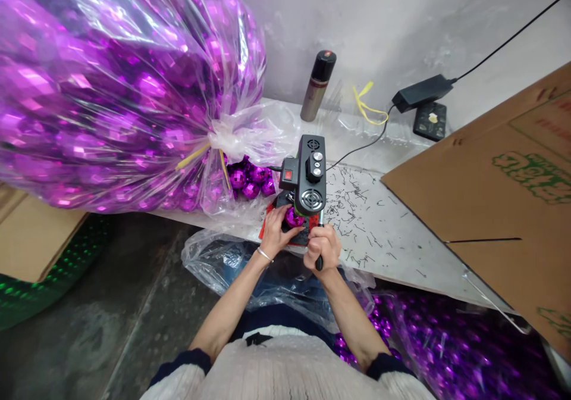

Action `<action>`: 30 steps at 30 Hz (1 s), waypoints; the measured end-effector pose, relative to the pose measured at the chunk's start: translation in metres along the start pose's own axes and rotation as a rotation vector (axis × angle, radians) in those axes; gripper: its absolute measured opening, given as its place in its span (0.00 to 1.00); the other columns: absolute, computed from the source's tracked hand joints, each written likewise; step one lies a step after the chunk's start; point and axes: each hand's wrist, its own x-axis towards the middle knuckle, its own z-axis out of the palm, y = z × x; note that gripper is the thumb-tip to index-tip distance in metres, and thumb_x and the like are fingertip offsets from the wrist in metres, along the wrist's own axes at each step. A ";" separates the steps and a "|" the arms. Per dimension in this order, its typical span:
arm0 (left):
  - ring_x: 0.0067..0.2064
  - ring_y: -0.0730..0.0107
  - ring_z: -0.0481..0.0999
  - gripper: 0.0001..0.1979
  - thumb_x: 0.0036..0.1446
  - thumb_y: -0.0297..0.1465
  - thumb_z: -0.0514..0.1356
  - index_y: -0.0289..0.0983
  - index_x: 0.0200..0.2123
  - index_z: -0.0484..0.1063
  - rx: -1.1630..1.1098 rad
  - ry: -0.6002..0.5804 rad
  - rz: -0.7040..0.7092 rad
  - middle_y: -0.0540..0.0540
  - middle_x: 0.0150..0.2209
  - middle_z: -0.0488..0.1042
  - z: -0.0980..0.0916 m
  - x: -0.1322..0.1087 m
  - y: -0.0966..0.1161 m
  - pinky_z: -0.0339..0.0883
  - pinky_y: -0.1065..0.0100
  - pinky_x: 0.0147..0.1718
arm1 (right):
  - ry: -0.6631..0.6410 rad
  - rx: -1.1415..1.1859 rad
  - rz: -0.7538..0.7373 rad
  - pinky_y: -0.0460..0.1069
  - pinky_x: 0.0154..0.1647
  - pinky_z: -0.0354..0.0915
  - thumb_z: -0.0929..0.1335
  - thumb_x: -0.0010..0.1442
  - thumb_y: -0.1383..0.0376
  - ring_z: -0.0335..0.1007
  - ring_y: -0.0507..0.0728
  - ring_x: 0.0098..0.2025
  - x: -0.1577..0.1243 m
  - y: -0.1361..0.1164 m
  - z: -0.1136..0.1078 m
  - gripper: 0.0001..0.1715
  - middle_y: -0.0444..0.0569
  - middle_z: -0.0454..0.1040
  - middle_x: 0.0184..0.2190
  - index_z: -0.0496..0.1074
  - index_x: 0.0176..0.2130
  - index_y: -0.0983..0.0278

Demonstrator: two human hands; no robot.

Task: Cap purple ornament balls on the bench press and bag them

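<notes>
A shiny purple mirror-faceted ball (pixel 293 217) sits under the head of a small black bench drill press (pixel 312 174). My left hand (pixel 275 231) is closed round the ball's left and near sides, thumb and fingers pressed to it. On the right, my right hand (pixel 323 248) wraps round the black-gripped lever (pixel 319 262) of the press. The press stands on a dark base over a red sheet (pixel 267 220). Where the tool meets the ball is hidden under the head. Several loose purple balls (pixel 250 181) lie behind my left hand.
A huge clear bag of purple balls (pixel 134 102) fills the left. Dark shavings litter the table (pixel 379 227). Behind stand a spray can (pixel 318 84), a yellow tie (pixel 368 105) and a power adapter (pixel 422 92). A cardboard box (pixel 499 197) leans at right; more bagged balls (pixel 459 346) lie below.
</notes>
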 end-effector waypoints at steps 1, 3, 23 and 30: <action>0.54 0.51 0.78 0.32 0.58 0.49 0.67 0.36 0.58 0.68 0.005 0.000 -0.006 0.35 0.51 0.78 0.000 0.000 0.000 0.71 0.51 0.55 | -0.008 -0.003 -0.012 0.50 0.29 0.57 0.58 0.69 0.67 0.57 0.53 0.27 -0.001 0.002 0.001 0.15 0.45 0.66 0.27 0.61 0.30 0.60; 0.54 0.51 0.79 0.32 0.57 0.50 0.67 0.36 0.58 0.69 0.011 -0.001 -0.015 0.35 0.51 0.78 0.000 -0.001 -0.001 0.71 0.51 0.55 | -0.029 -0.008 -0.051 0.50 0.29 0.57 0.58 0.70 0.66 0.56 0.53 0.27 -0.004 0.006 0.002 0.14 0.45 0.66 0.27 0.62 0.30 0.59; 0.49 0.51 0.82 0.31 0.61 0.47 0.64 0.37 0.61 0.69 -0.021 -0.359 0.362 0.34 0.51 0.79 -0.057 -0.099 0.018 0.78 0.54 0.43 | -0.191 -0.008 0.140 0.48 0.30 0.60 0.62 0.64 0.75 0.64 0.52 0.29 0.047 -0.025 -0.029 0.12 0.44 0.68 0.27 0.63 0.31 0.60; 0.55 0.53 0.77 0.16 0.69 0.33 0.54 0.37 0.56 0.73 0.208 0.168 0.077 0.37 0.52 0.78 -0.077 0.032 0.003 0.71 0.53 0.56 | -0.166 -0.014 0.134 0.48 0.29 0.60 0.62 0.64 0.75 0.64 0.52 0.28 0.046 -0.026 -0.026 0.13 0.44 0.68 0.26 0.64 0.30 0.60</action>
